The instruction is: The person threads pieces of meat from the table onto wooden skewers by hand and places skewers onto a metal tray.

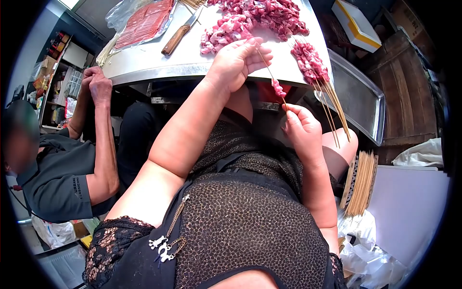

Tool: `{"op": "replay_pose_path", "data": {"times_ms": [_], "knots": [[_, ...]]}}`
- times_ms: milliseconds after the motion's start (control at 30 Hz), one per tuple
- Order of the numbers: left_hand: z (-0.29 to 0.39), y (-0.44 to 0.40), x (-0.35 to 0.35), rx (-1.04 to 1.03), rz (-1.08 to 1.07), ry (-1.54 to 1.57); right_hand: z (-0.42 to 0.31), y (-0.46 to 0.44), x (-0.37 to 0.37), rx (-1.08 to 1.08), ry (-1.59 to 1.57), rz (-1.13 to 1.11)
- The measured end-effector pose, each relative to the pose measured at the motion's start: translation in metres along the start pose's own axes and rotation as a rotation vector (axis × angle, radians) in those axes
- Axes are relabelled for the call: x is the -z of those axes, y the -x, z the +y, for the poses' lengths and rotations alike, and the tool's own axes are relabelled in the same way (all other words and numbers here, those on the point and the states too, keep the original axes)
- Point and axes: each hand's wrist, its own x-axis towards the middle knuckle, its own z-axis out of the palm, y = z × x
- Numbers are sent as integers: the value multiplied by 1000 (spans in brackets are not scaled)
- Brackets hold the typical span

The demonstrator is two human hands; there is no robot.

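Note:
My right hand (303,127) pinches the lower end of a thin wooden skewer (267,66), held slanting in front of the table edge. A small piece of raw meat (277,88) is threaded about midway along it. My left hand (238,62) is at the table edge with its palm turned up and its fingers loosely curled and apart. The skewer's upper end overlaps these fingers; whether they touch it I cannot tell. Just beyond lies a pile of raw meat pieces (228,32). To the right, several loaded meat skewers (309,62) stick out over the table edge.
On the white table (144,65) lie a wooden-handled knife (176,39) and a bag of reddish sticks (147,21). A person (67,164) sits at the left, hands together by the table. A metal tray (358,91) and a bundle of bare skewers (362,185) are at my right.

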Motion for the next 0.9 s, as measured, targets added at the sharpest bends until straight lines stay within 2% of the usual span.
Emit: {"op": "replay_pose_path", "data": {"times_ms": [267, 500, 633, 767, 833, 867, 900], "knots": [[-10, 11, -4, 52, -33, 55, -3, 0, 0, 97, 182, 97], [-23, 16, -3, 123, -109, 60, -4, 1, -1, 97, 200, 89], [-36, 20, -7, 203, -162, 133, -2, -4, -2, 60, 107, 53], [-36, 24, -17, 289, -162, 5, -3, -12, -2, 41, -29, 87], [-24, 11, -7, 235, -347, -552, -1, -16, 4, 81, -47, 111], [-12, 5, -4, 94, -307, -943, -4, -16, 7, 85, -88, 117], [11, -22, 0, -335, -154, -1558, -8, -17, 10, 90, -130, 124]]}}
